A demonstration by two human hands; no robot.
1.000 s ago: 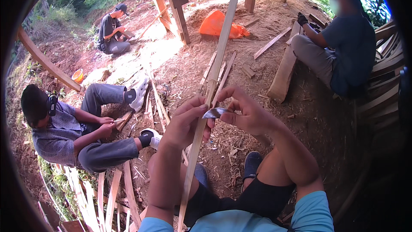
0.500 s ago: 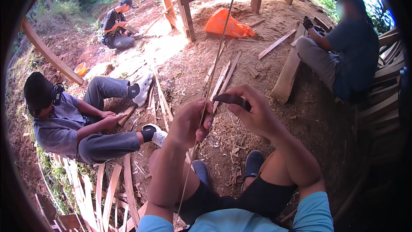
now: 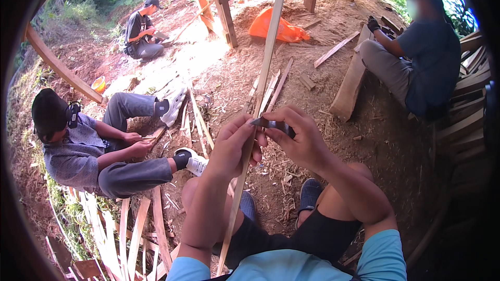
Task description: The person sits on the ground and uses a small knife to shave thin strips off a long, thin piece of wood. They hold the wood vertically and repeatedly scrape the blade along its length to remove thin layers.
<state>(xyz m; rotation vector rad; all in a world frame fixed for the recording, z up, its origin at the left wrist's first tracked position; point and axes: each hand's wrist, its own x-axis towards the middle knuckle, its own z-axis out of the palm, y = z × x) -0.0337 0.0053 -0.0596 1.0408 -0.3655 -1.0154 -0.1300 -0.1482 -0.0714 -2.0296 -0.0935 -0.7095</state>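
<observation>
My left hand (image 3: 233, 147) grips a long pale bamboo strip (image 3: 267, 57) that runs from my lap up and away toward the top of the view. My right hand (image 3: 299, 138) holds a dark knife blade (image 3: 271, 124) laid across the strip just above my left thumb. Both hands meet in the middle of the view, above my knees. The strip's lower end passes behind my left forearm and comes out near my shirt.
A seated person (image 3: 88, 148) at the left works on a strip; cut slats (image 3: 130, 234) lie by them. Another person (image 3: 141, 34) crouches far back, a third (image 3: 416, 67) sits right by a plank (image 3: 351, 83). Wooden posts (image 3: 219, 0), an orange bag (image 3: 276, 28).
The strip has turned from edge-on to showing its flat face. My hands have shifted a little to the right, and the knife stays against the strip.
</observation>
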